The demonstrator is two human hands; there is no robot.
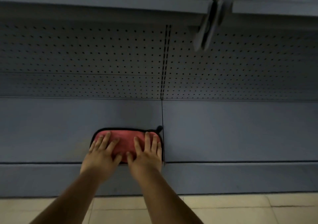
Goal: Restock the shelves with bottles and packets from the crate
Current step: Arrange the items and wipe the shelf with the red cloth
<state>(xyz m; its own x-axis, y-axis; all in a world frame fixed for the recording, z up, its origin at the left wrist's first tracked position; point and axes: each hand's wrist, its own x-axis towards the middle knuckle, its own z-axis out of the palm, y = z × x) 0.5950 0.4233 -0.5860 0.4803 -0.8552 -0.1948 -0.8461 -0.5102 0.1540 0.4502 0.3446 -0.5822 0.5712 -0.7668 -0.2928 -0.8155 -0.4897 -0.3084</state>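
A folded red cloth point(125, 142) with a black edge and a small black loop lies flat on the bottom grey shelf point(232, 131), just left of the seam between two shelf panels. My left hand point(101, 155) presses on its left half with fingers spread and straight. Over the cloth's right half my right hand point(146, 155) lies flat in the same way. No bottles, packets or crate are in view.
Behind the shelf rises a grey perforated back panel point(86, 60) with a slotted upright point(165, 60). An upper shelf point(103, 1) with a bracket point(206, 27) overhangs at the top. Beige floor tiles point(240, 210) run along the bottom.
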